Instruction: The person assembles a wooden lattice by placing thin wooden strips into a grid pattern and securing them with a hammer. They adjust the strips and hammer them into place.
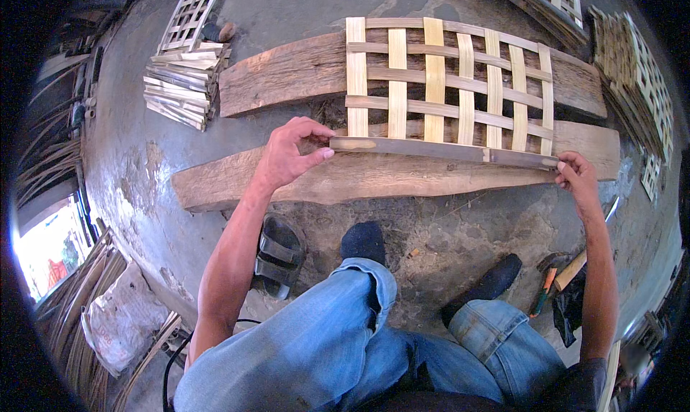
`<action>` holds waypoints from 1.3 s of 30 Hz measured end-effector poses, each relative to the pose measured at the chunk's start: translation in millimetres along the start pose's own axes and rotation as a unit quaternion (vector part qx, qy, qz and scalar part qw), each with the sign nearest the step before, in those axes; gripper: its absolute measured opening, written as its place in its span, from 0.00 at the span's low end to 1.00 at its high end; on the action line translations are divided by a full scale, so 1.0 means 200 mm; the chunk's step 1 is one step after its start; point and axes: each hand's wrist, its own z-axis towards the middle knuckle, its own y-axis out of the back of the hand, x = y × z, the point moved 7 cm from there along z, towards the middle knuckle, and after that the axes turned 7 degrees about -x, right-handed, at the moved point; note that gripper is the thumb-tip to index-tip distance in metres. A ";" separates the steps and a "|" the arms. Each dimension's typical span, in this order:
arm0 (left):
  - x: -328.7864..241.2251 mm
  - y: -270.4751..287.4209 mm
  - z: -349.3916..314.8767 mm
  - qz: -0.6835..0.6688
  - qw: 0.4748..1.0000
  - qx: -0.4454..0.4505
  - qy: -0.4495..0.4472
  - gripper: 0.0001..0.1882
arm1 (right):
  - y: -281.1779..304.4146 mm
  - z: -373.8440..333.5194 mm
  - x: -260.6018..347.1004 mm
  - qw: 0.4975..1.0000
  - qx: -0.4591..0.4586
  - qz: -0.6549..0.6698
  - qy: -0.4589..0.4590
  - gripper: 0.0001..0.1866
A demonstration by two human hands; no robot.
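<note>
A woven lattice panel (433, 74) of pale flat bamboo strips lies across two rough wooden beams. Along its near edge runs a dark bamboo strip (417, 147), against the near ends of the pale upright strips. My left hand (289, 152) pinches this strip's left end between thumb and fingers. At the other end, my right hand (578, 178) grips the strip between thumb and curled fingers. The near wooden beam (323, 182) lies under the strip, and the far wooden beam (287, 71) shows through the panel's gaps.
A bundle of split strips (181, 85) lies at the far left beside another lattice (192, 13). Stacked lattice panels (636, 81) stand at the right. A sandal (279, 257) and an orange-handled tool (543, 291) lie near my feet. A white sack (126, 318) rests at the lower left.
</note>
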 end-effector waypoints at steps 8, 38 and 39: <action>0.00 0.00 0.00 -0.003 1.000 0.003 0.007 0.16 | -0.02 -0.01 0.03 1.000 0.000 -0.007 0.006 0.11; 0.07 -0.01 -0.01 -0.025 1.000 -0.011 0.006 0.15 | -0.05 -0.03 0.06 0.999 0.015 0.035 0.009 0.12; 0.07 -0.02 -0.01 -0.027 1.000 -0.010 0.007 0.15 | -0.04 -0.03 0.05 0.999 0.016 0.037 0.007 0.11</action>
